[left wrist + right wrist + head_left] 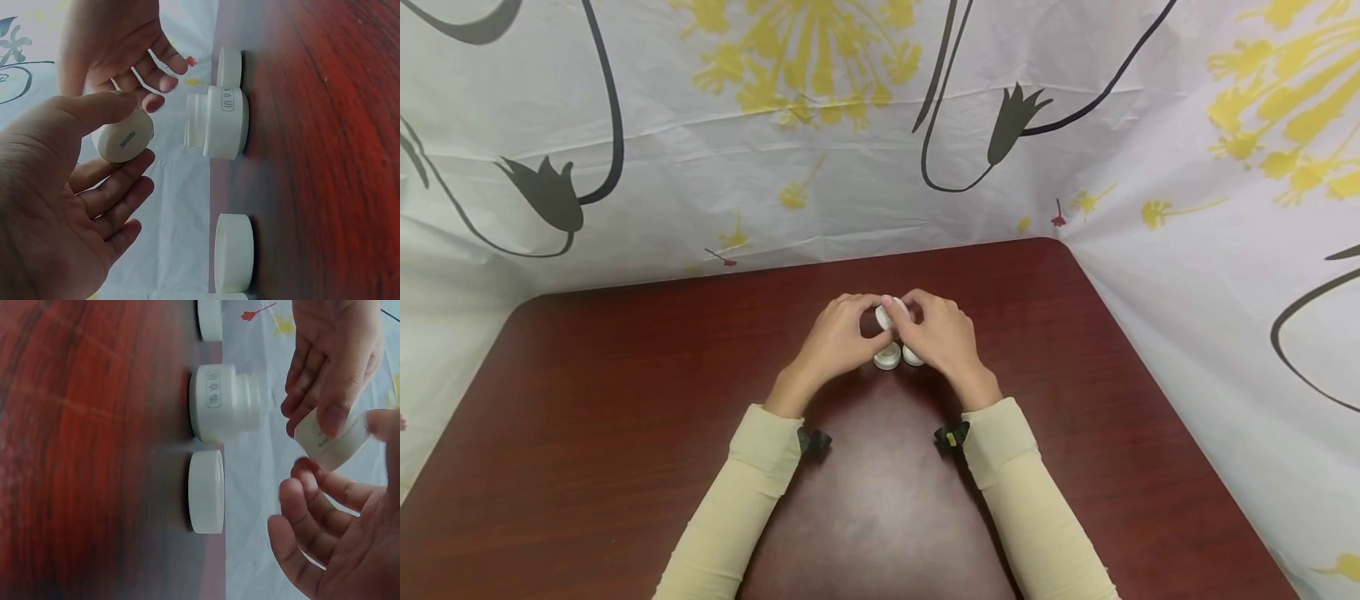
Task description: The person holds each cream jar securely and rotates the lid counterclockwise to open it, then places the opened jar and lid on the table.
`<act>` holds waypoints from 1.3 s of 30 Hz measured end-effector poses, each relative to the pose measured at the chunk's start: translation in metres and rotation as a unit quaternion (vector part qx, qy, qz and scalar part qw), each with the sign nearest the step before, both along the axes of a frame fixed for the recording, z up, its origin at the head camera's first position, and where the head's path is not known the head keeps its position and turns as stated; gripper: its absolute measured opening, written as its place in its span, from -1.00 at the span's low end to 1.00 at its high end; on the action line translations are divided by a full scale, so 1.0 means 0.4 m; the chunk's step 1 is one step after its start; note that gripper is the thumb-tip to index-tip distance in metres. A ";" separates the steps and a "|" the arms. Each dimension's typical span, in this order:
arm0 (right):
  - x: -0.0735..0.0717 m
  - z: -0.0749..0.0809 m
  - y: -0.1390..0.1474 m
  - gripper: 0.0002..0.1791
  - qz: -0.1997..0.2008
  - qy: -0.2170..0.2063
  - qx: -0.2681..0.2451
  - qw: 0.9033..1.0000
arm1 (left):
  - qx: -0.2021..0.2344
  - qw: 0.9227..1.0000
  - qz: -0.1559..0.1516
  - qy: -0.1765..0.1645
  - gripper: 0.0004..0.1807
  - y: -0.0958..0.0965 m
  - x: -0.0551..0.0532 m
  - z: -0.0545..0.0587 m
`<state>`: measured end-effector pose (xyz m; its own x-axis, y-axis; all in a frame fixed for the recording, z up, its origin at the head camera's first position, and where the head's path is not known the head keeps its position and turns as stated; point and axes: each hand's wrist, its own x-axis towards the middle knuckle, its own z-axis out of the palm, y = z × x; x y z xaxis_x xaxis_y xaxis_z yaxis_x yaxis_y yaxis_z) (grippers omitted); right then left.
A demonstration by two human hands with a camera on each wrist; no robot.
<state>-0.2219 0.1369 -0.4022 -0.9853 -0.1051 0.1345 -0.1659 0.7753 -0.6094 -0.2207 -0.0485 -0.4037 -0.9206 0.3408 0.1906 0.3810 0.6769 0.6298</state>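
Note:
Above the far part of the table, my left hand (pixel 837 335) and right hand (pixel 943 335) meet at a small white round lid (pixel 891 314). Dark print shows on its flat face in the left wrist view. The left thumb and fingertips pinch it. My right hand also holds its edge between thumb and fingers, partly hidden. Just below stands an uncapped white jar (pixel 225 122) with a bare neck and boxed lettering on its side. A white round cap (pixel 206 490) lies beside the jar on the table.
Another white round piece (pixel 229 67) sits on the far side of the jar in the left wrist view. Everything stands on a dark red wooden table (pixel 625 417). A patterned white cloth (pixel 865 192) hangs behind it and along the right side.

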 end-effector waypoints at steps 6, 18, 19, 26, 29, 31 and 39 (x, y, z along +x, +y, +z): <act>0.000 0.001 0.002 -0.48 0.011 -0.002 -0.021 1.000 | -0.001 1.000 0.000 -0.004 -0.50 -0.003 -0.002 0.002; 0.000 0.003 0.002 -0.56 0.032 -0.006 -0.037 0.999 | 0.000 1.000 0.006 -0.010 -0.47 -0.009 -0.002 0.005; 0.000 0.003 0.002 -0.56 0.034 -0.006 -0.038 0.999 | 0.000 1.000 0.006 -0.010 -0.47 -0.008 -0.002 0.006; 0.001 0.008 0.002 -0.57 0.054 -0.009 -0.036 0.998 | -0.004 1.000 0.006 -0.008 -0.48 -0.009 -0.003 0.004; 0.002 0.010 0.003 -0.55 0.060 -0.011 -0.042 0.997 | -0.009 1.000 0.005 -0.005 -0.49 -0.009 -0.003 0.004; 0.003 0.011 0.005 -0.50 0.065 -0.010 -0.047 0.997 | -0.009 1.000 0.006 -0.006 -0.49 -0.009 -0.002 0.004; 0.007 0.014 0.008 -0.38 0.035 -0.007 -0.055 0.998 | -0.010 1.000 0.008 -0.006 -0.47 -0.009 0.001 0.006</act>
